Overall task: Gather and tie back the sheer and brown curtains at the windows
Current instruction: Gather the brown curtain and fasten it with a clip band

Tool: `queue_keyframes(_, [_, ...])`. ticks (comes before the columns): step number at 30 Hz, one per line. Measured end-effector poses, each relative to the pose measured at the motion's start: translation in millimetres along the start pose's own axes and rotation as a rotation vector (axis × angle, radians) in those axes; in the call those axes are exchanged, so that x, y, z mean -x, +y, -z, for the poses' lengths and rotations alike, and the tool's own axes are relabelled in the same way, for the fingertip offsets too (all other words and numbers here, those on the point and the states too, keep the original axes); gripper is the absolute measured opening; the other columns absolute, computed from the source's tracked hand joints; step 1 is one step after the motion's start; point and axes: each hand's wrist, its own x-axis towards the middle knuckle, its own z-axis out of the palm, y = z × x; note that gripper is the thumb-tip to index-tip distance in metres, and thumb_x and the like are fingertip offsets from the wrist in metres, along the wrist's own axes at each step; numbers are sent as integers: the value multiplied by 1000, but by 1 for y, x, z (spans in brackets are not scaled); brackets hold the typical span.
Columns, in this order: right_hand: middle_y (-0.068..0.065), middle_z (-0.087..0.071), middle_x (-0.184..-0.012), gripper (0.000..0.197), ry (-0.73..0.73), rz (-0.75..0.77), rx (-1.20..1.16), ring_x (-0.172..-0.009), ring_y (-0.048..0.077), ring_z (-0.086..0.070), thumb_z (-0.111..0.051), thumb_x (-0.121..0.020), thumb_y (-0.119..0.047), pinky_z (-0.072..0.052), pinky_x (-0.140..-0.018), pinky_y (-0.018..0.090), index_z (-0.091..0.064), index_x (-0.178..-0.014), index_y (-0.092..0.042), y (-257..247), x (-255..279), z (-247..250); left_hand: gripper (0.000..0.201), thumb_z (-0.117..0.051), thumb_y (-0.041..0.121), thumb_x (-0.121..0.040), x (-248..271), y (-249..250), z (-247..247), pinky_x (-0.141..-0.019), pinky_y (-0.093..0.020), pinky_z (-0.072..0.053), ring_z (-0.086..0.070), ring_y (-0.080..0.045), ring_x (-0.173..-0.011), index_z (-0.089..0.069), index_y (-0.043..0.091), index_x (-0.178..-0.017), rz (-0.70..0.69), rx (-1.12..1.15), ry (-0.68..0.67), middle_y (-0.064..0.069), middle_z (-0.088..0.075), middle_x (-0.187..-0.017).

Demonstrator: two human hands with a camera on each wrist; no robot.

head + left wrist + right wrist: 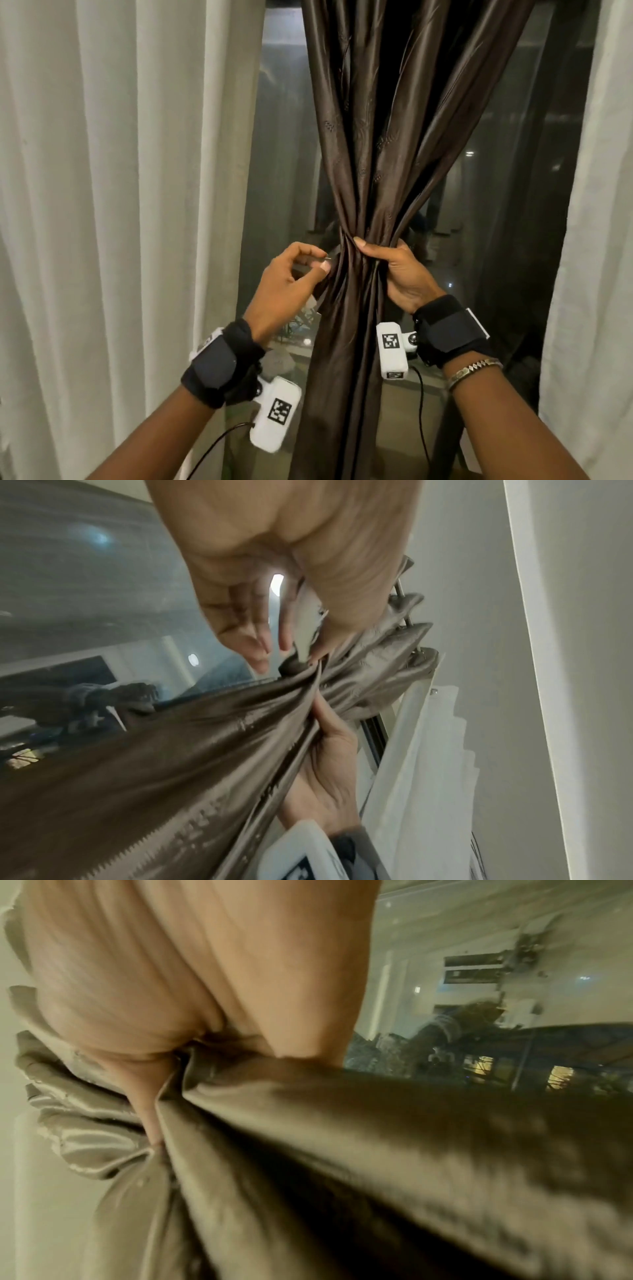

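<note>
The brown satin curtain (363,144) hangs at the middle of the window and is bunched into a narrow waist. My right hand (376,250) grips that waist from the right, thumb across the front folds; the right wrist view shows the palm (137,988) pressed on the brown fabric (377,1150). My left hand (323,262) sits at the left side of the waist and pinches a small pale clip (308,615) between thumb and fingers, its tip against the folds. White sheer curtains hang at the left (120,171) and the right (599,240).
Dark window glass (281,154) with room reflections shows on both sides of the brown curtain. A sill or ledge (404,394) lies below the hands. The curtain rod (404,610) and a white wall (565,669) appear in the left wrist view.
</note>
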Motion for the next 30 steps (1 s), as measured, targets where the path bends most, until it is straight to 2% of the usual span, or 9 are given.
queue_keyframes(4, [12, -82, -102, 34, 11, -37, -104, -89, 19, -81, -72, -80, -4, -65, -95, 35, -77, -114, -1, 10, -9, 6, 12, -70, 9, -101, 6, 3, 25, -65, -20, -54, -68, -9, -78, -78, 13, -108, 36, 53, -111, -16, -76, -99])
queue_keyframes(9, [10, -80, -97, 26, -92, -160, -232, -86, 19, -79, -63, -91, -12, -64, -93, 35, -76, -111, 0, 22, -17, 14, 34, -75, 0, -95, 12, 11, 38, -84, -24, -61, -71, -15, -88, -74, 11, -127, 77, 170, -304, -8, -74, -95])
queue_keyframes(12, [12, -75, -97, 28, -140, -178, -134, -87, 23, -75, -67, -93, -25, -62, -92, 37, -75, -106, -2, 29, -20, 12, 41, -77, -2, -93, 16, 15, 28, -87, -23, -59, -71, -15, -89, -72, 10, -131, 84, 188, -369, -15, -71, -97])
queue_keyframes(16, [10, -70, -89, 58, -85, -141, 157, -87, 32, -64, -93, -68, -61, -52, -91, 50, -77, -94, -11, 40, -24, 16, 39, -73, -1, -93, 20, 13, -1, -81, -19, -54, -63, -6, -80, -74, 12, -130, -111, -76, -293, 2, -68, -92])
queue_keyframes(18, [9, -77, -103, 54, -68, -52, 309, -102, 31, -69, -85, -77, -66, -53, -105, 52, -83, -99, -16, 38, -22, 20, 34, -70, 3, -93, 21, 14, -9, -79, -21, -56, -68, -11, -79, -77, 15, -125, -144, -156, -233, -1, -74, -94])
queue_keyframes(20, [10, -80, -118, 45, -101, -41, 388, -117, 30, -72, -77, -93, -53, -51, -115, 51, -83, -112, -14, 27, -14, 17, 23, -65, 4, -95, 18, 13, -11, -75, -21, -53, -67, -11, -77, -80, 16, -109, -88, -97, -162, 1, -75, -88])
queue_keyframes(23, [0, -81, -122, 46, -123, -100, 565, -117, 15, -76, -84, -86, -46, -54, -111, 39, -80, -124, -20, 9, -8, 10, 25, -56, 4, -100, 12, 12, -13, -77, -24, -43, -53, -6, -72, -69, 19, -84, 94, 110, -124, 4, -64, -80])
queue_keyframes(25, [-10, -80, -122, 52, -105, -71, 744, -114, 5, -75, -87, -83, -54, -54, -109, 31, -78, -127, -28, 3, -10, 5, 30, -53, 2, -99, 9, 10, -14, -80, -28, -44, -54, -8, -77, -64, 21, -78, 165, 225, -102, 5, -62, -82])
queue_keyframes(30, [-8, -72, -138, 83, -72, -1, 998, -128, 12, -67, -79, -70, -82, -49, -118, 40, -70, -137, -33, -1, -15, -1, 21, -52, -3, -99, 8, 2, -14, -82, -32, -58, -60, -22, -91, -61, 12, -87, 157, 307, -92, -8, -61, -91])
